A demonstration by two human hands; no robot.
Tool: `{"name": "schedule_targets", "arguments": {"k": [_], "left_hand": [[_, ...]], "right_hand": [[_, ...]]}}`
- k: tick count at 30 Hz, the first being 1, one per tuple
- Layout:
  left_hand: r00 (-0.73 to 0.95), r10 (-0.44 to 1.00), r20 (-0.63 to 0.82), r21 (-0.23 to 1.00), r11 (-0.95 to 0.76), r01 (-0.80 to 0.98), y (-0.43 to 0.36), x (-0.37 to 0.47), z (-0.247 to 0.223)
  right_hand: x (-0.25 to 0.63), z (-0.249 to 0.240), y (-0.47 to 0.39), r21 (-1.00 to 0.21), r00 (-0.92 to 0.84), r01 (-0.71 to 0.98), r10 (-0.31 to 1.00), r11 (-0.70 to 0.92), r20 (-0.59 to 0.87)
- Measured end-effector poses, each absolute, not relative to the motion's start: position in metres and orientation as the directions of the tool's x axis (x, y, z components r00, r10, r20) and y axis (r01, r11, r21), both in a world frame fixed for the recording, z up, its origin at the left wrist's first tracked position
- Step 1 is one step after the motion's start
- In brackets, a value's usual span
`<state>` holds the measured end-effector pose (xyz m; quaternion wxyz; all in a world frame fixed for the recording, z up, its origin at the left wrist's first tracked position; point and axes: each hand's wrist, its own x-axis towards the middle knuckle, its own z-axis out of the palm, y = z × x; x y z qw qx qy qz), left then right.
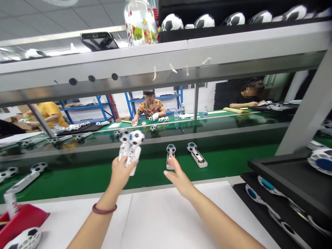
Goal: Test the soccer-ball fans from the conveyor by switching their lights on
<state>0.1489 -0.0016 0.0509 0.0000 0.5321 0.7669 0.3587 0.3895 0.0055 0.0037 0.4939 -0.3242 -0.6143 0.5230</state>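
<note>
My left hand (122, 170) is raised over the green conveyor belt (228, 157) and grips two white handheld fans with football-patterned heads (131, 147), held upright together. My right hand (178, 176) reaches forward with fingers spread, holding nothing; its fingertips are at a white fan handle with a blue round head (170, 154) lying on the belt. A second such handle (197, 154) lies just right of it.
A white work surface (160, 218) lies under my arms. Black trays (287, 193) with fan parts stand at right, a red bin (22, 219) at lower left. A metal shelf (166, 62) overhead carries football shells. Other people work across the belt.
</note>
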Motion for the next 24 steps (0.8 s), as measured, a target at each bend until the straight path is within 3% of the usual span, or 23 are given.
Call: {"name": "schedule_targets", "arguments": {"k": [3,5,10,15,19,24], "left_hand": [[-0.212,0.79,0.576,0.574,-0.206,0.792,-0.036,0.227,0.061],[-0.162,0.774,0.612,0.61,-0.331,0.72,-0.058,0.266,0.064],[-0.025,0.801,0.599,0.72,-0.524,0.456,-0.072,0.289,0.065],[0.047,0.943,0.329,0.943,-0.325,-0.074,-0.059,0.277,0.076],[0.133,0.981,0.14,0.961,-0.102,-0.259,-0.059,0.28,0.073],[-0.037,0.999,-0.014,0.908,-0.003,-0.418,-0.054,0.28,0.056]], "right_hand": [[0.381,0.042,-0.024,-0.881,-0.357,-0.472,0.907,0.032,0.224],[0.388,0.066,-0.037,-0.796,-0.304,-0.605,0.922,0.008,0.241],[0.422,0.091,-0.039,-0.806,-0.212,-0.585,0.942,0.09,0.26],[0.442,0.09,-0.026,-0.831,-0.346,-0.556,0.908,0.003,0.235],[0.446,0.086,-0.02,-0.85,-0.398,-0.525,0.895,-0.039,0.205],[0.447,0.07,-0.007,-0.809,-0.353,-0.572,0.931,-0.138,0.091]]}}
